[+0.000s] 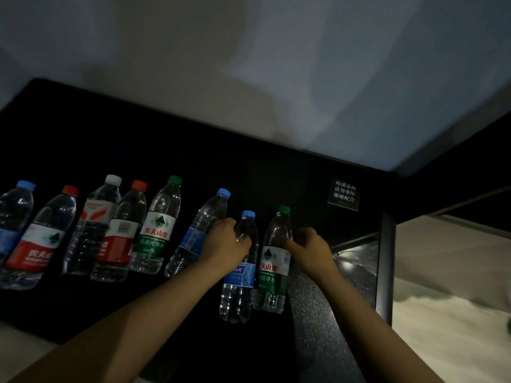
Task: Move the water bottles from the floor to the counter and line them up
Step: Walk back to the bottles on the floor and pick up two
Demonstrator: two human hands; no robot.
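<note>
The black surface (249, 175) carries a row of six bottles (154, 230) at the left, standing close together (caps blue, red, white, green). Right of them, the left grip (225, 241) curls round a blue-capped bottle (239, 275) and the right grip (309, 250) round a green-capped bottle (272, 275), the two standing side by side. A small sign (343, 193) lies near the far right corner.
</note>
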